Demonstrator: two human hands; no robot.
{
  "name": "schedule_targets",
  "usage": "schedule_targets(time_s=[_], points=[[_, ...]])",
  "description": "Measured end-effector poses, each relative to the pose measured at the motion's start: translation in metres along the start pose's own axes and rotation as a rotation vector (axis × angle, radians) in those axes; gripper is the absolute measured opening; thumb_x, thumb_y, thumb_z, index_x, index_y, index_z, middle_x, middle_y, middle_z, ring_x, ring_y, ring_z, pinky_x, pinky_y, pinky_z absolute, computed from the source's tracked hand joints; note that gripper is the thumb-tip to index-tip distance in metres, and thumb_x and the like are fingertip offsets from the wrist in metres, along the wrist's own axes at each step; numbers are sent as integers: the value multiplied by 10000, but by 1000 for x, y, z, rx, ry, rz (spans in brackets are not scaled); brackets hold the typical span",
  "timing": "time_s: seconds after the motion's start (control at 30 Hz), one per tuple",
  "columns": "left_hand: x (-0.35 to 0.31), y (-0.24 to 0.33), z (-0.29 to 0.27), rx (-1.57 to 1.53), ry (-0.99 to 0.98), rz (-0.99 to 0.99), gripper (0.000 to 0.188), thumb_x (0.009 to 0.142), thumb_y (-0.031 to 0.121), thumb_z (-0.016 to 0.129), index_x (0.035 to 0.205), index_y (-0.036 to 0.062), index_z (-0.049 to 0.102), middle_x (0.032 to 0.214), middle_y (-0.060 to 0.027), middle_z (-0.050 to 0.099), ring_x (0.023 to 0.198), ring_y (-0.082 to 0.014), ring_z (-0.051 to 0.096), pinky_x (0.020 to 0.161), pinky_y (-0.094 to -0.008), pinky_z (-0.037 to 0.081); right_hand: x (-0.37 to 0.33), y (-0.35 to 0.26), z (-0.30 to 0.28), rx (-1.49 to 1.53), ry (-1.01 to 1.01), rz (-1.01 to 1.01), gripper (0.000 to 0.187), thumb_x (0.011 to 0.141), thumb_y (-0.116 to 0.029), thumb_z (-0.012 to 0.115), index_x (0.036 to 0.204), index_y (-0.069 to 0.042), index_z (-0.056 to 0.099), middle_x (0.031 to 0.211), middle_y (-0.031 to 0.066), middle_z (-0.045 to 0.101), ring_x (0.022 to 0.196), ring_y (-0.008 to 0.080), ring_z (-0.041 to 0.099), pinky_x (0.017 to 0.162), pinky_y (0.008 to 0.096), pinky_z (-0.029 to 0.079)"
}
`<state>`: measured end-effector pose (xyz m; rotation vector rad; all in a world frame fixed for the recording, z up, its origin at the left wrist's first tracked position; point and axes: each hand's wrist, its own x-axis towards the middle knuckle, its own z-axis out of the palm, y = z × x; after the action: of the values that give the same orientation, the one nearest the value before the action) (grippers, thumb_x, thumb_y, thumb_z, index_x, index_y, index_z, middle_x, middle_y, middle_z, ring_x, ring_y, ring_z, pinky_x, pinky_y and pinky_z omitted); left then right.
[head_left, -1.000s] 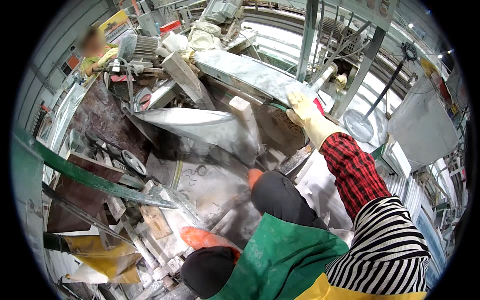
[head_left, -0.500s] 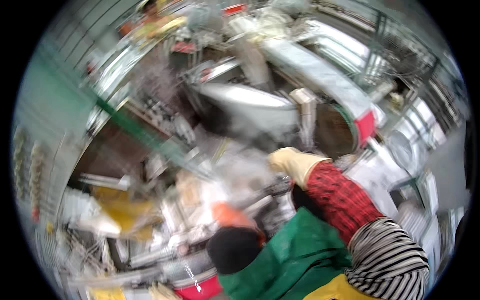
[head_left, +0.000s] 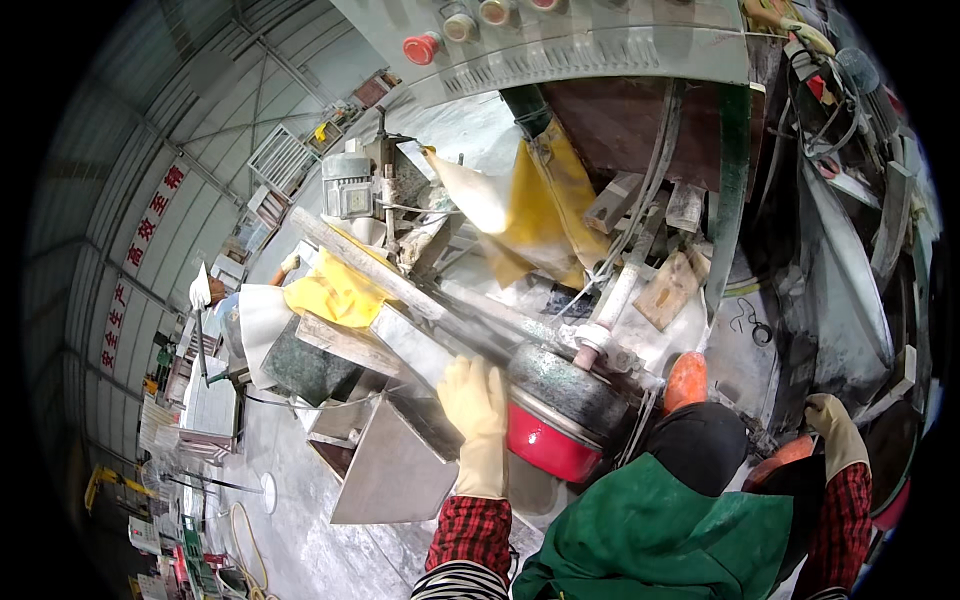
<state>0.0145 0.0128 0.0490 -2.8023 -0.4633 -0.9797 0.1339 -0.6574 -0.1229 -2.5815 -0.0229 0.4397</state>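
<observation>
My left hand (head_left: 474, 398), in a cream rubber glove with a red checked cuff, reaches forward with fingers stretched out. It is at the edge of a pale panel, beside a thick grey drum-shaped wheel (head_left: 565, 388) on a shaft. Below the wheel is a red basin-like piece (head_left: 545, 445). My right hand (head_left: 838, 432), gloved alike, is low at the right beside my leg, close to a machine's edge. Its fingers bend downward and are partly hidden, so I cannot make out whether it holds anything.
A panel with a red button (head_left: 421, 48) hangs overhead. Yellow sheeting (head_left: 550, 200) and a grey motor (head_left: 348, 185) stand beyond the wheel. An angled metal plate (head_left: 390, 470) juts out at the left. Another person's arm (head_left: 285, 268) shows farther off. A large curved trough (head_left: 845, 270) is at the right.
The view has swung from the blurred trough area to the wheel and panel. My left hand has come into sight; my right hand has gone from the middle to the lower right.
</observation>
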Motion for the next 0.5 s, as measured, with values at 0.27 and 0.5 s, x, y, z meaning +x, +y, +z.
schedule_targets(time_s=[0.27, 0.5], points=[[-1, 4, 7, 2, 46, -22, 308, 857, 262, 699, 1095, 67, 698, 1166, -126, 642, 1074, -329, 572, 894, -466, 417, -13, -10, -13, 255, -21, 6, 302, 835, -64, 562, 1059, 90, 693, 772, 200, 713, 692, 236, 722, 632, 349, 553], [-1, 12, -3, -28, 45, -18, 293, 843, 243, 710, 1078, 68, 693, 1156, -99, 649, 1071, -324, 577, 885, -460, 418, -1, 16, 0, 208, -34, -42, 306, 831, -62, 561, 1056, 97, 694, 811, 222, 717, 716, 277, 730, 672, 361, 563]])
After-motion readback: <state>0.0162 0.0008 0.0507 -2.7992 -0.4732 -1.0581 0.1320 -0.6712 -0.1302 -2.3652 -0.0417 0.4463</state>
